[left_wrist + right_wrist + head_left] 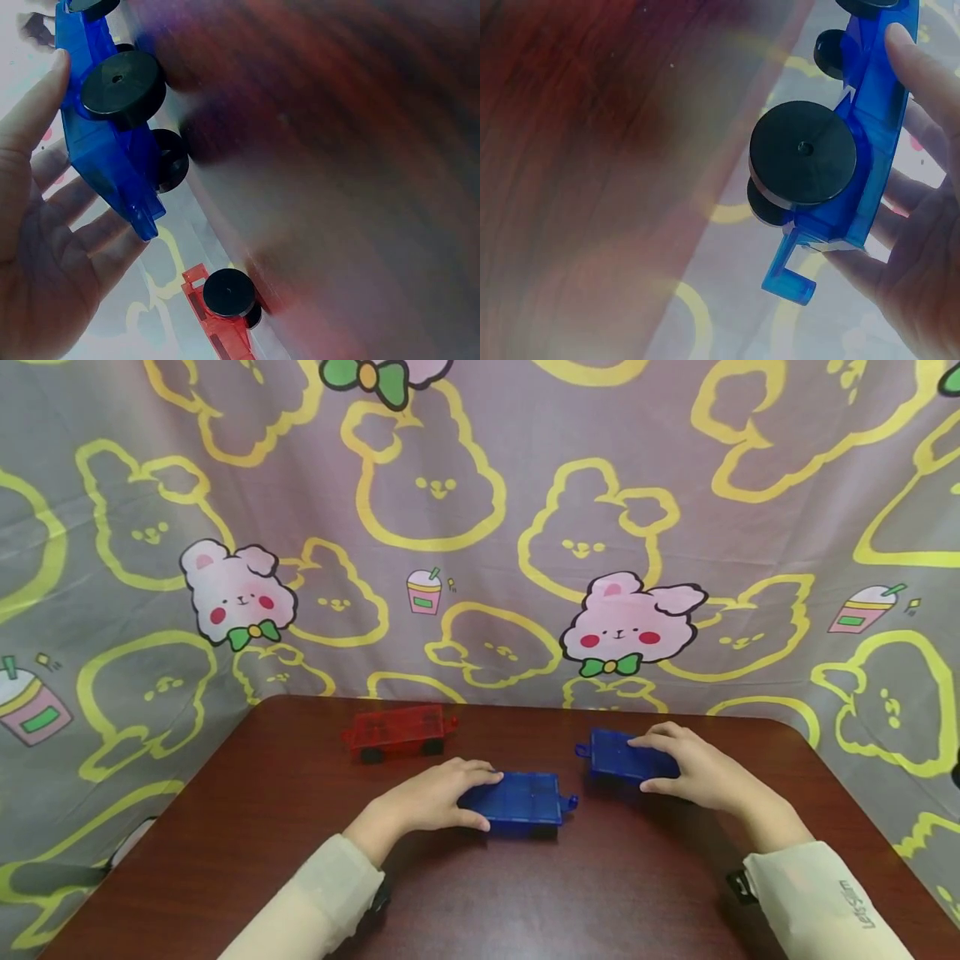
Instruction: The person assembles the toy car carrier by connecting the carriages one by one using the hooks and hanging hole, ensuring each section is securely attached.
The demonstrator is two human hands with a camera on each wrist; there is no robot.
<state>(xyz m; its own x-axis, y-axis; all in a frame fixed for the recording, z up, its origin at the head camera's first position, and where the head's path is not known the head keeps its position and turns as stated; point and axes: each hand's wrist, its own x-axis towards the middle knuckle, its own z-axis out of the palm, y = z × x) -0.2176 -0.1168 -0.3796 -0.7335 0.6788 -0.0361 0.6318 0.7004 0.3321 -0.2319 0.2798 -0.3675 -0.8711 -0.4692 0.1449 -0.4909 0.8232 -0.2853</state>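
Note:
My left hand (431, 800) grips the left end of a blue see-through toy car base (525, 797), thumb on the near side and fingers on the far side. Black wheels (124, 86) show under it in the left wrist view, and a small hitch sticks out at its right end. Farther right, my right hand (701, 768) grips a second blue toy car base (618, 755) by its right end. This one also has black wheels (802, 154), and a loop-like hitch points left. The two blue bases are apart, the right one standing farther back.
A red see-through toy car base (397, 727) with black wheels stands at the back left of the brown table (495, 893). Behind the table hangs a cartoon-patterned curtain (495, 577), close to its back edge.

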